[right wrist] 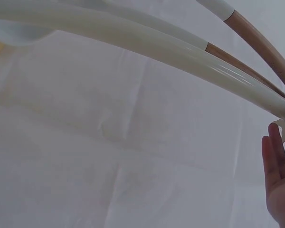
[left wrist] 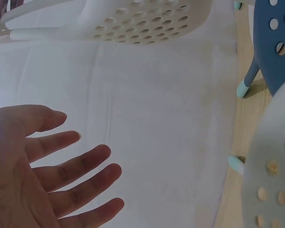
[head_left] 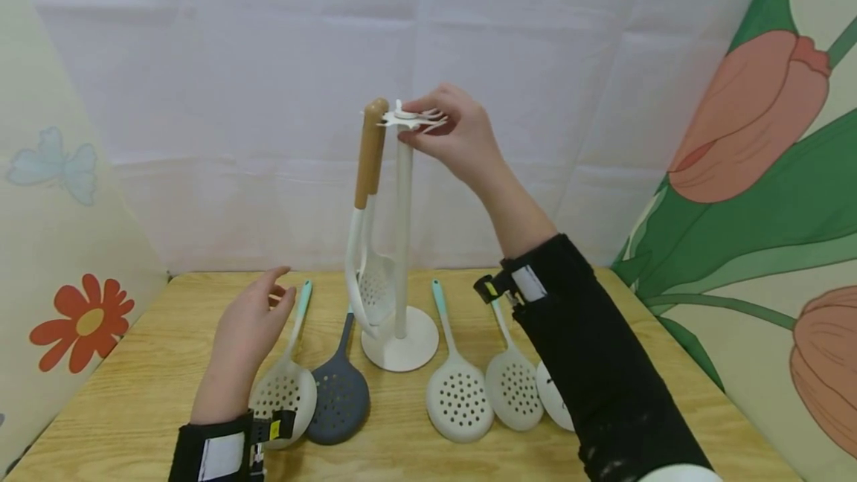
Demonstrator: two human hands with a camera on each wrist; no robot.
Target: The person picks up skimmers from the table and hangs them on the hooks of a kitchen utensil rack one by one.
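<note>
Head view: white stand [head_left: 402, 244] upright on the table [head_left: 134, 393], two wood-handled utensils [head_left: 370, 162] hanging from its left side. Right hand [head_left: 451, 136] at the stand's top, fingers pinching the hook disc [head_left: 410, 119]. Left hand [head_left: 251, 326] low, left of the stand, fingers relaxed and holding nothing, above a white skimmer [head_left: 284, 385]. Dark skimmer [head_left: 338, 389] just left of the base; three more white skimmers [head_left: 458, 393] right of the base.

Left wrist view: left hand [left wrist: 42, 175], fingers spread and loose, empty. Hanging perforated head [left wrist: 152, 21] above; dark skimmer [left wrist: 275, 42] at right.

Right wrist view: stand pole [right wrist: 142, 45] crossing the frame, wooden handles [right wrist: 256, 52] beside it. Fingers [right wrist: 275, 166] straight near the pole's top; grip cannot be told here.
</note>
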